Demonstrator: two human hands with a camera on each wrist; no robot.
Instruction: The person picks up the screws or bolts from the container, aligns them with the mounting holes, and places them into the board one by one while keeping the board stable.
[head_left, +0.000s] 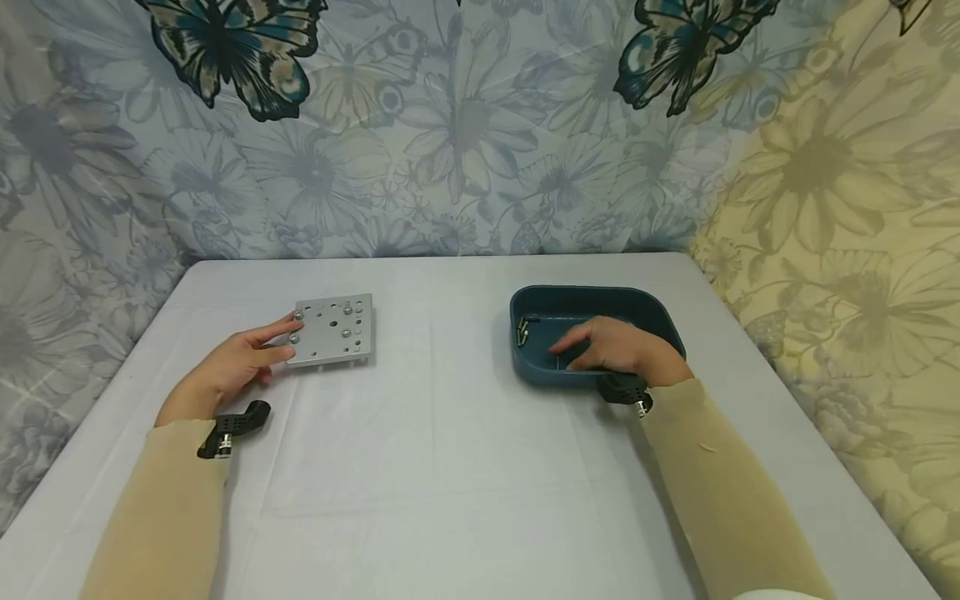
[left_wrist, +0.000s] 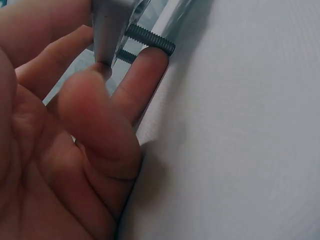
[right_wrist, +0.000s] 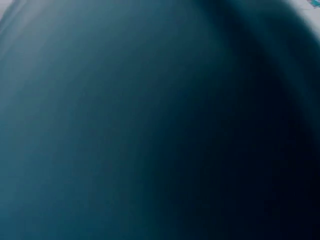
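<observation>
On the left of the head view, my left hand grips the near-left edge of a silver metal plate drilled with many holes. Several bolt heads show on its top face. The left wrist view shows a threaded bolt sticking out under the plate, with a fingertip against it. My right hand reaches into a dark blue tray, its thumb and forefinger apart. A small thin piece shows near those fingertips; I cannot tell whether they touch it. Several small metal screws lie at the tray's left end.
A white cloth covers the table, with patterned fabric hanging behind and at the sides. Each wrist carries a black camera mount. The tray wall fills the right wrist view, dark and blurred.
</observation>
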